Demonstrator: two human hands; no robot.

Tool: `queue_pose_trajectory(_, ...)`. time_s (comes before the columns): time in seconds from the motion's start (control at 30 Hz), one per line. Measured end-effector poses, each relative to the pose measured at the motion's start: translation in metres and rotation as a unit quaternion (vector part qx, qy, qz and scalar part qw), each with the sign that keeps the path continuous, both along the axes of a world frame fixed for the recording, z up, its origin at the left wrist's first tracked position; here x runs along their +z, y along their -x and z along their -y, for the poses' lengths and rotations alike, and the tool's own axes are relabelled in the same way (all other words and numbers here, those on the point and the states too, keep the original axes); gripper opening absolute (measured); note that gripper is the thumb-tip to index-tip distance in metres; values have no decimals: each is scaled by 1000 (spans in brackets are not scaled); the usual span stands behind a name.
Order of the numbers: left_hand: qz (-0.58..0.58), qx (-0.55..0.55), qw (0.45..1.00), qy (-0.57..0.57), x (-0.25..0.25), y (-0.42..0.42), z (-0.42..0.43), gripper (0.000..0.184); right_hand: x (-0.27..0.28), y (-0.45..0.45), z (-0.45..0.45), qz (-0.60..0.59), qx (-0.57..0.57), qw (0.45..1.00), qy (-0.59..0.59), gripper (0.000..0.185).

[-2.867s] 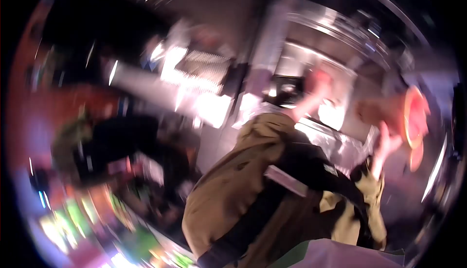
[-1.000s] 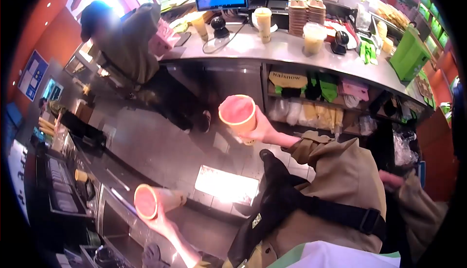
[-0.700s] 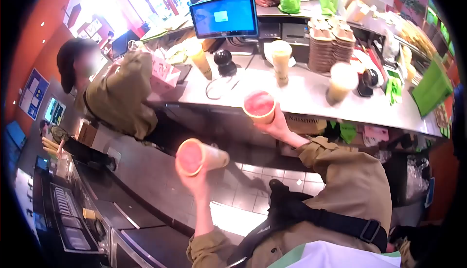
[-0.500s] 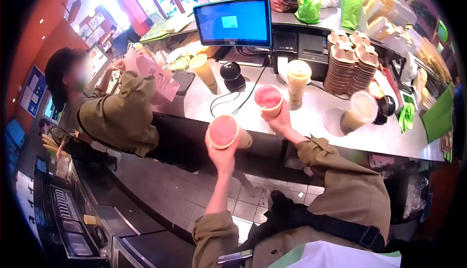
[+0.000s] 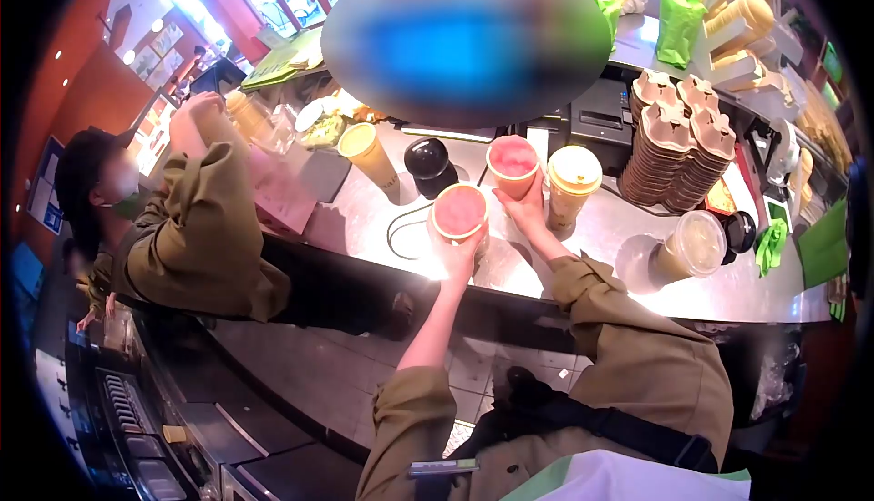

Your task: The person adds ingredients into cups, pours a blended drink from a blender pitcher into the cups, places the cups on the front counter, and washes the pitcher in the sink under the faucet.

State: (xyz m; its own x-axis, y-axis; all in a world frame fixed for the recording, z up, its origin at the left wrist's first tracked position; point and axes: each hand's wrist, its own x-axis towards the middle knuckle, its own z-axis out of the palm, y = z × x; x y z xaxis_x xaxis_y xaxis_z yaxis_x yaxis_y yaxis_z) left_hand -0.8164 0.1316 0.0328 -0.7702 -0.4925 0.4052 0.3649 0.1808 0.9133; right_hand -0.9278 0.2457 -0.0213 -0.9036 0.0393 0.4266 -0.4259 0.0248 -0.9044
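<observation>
My left hand (image 5: 453,257) is wrapped round a cup with a pink top (image 5: 459,212), at the counter's front edge. Slightly farther back and to the right, my right hand (image 5: 524,212) grips a second pink-topped cup (image 5: 513,161). Close beside it on the counter stands a lidded cup (image 5: 574,173) with a pale, cream-coloured lid. A yellowish drink cup (image 5: 366,153) is to the left, next to a black rounded device (image 5: 430,166). Near the right end, a clear-lidded cup (image 5: 696,244) holds a pale drink.
Stacked brown cardboard cup carriers (image 5: 675,151) stand at the back right of the metal counter (image 5: 628,269). A blurred patch covers the screen area. At left, a co-worker (image 5: 196,237) raises an arm beside a pink paper bag (image 5: 280,196). Green bags (image 5: 681,23) sit at the far side.
Both hands have moved forward over the counter with their pink-topped cups. The right hand's cup is now beside the lidded cup. The co-worker has raised an arm.
</observation>
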Motion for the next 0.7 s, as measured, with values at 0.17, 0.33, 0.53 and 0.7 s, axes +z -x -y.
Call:
queue_pose_trajectory(0.17,-2,-14,1000,19,-9,22,10,86,-10,-22,1,43,-26,998,-47,88)
queue_pose_trajectory(0.33,36,6,998,44,-19,17,18,96,-29,-100,-6,66,-66,993,-74,73)
queue_pose_trajectory(0.53,-36,199,953,225,-48,-111,54,39,-29,-136,-1,6,2,999,-32,48)
queue_pose_trajectory(0.7,607,166,762,152,-173,-332,88,66,-36,-218,66,95,292,951,-17,33)
